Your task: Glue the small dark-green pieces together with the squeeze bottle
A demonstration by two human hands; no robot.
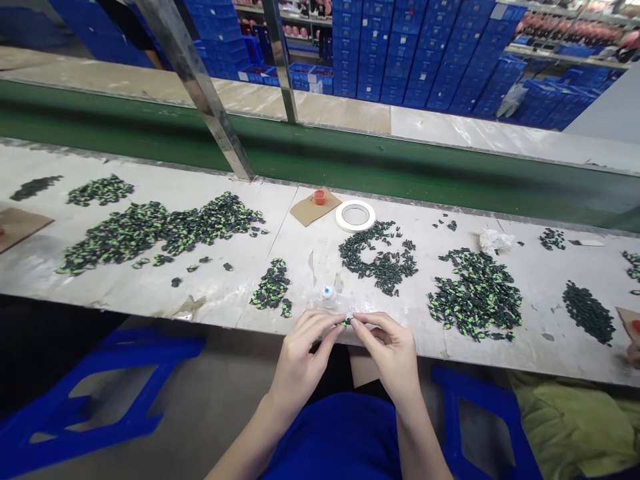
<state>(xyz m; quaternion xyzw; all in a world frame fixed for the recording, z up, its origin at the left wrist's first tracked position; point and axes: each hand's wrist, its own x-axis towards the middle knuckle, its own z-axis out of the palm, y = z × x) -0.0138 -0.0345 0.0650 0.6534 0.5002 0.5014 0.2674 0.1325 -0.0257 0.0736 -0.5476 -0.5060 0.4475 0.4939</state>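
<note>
Left hand (300, 360) and right hand (393, 350) pinch one small piece (349, 321) between fingertips at near table (210, 300) edge. Green-marked piles (150, 230) look done; dark pile (380, 261) just beyond apparently remains.

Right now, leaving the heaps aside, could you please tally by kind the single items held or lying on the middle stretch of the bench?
White tape ring: 1
Orange cap: 1
Cardboard piece: 1
Small clear bottle: 1
Crumpled white paper: 1
Green-and-black part, held: 1
Total: 6
</note>
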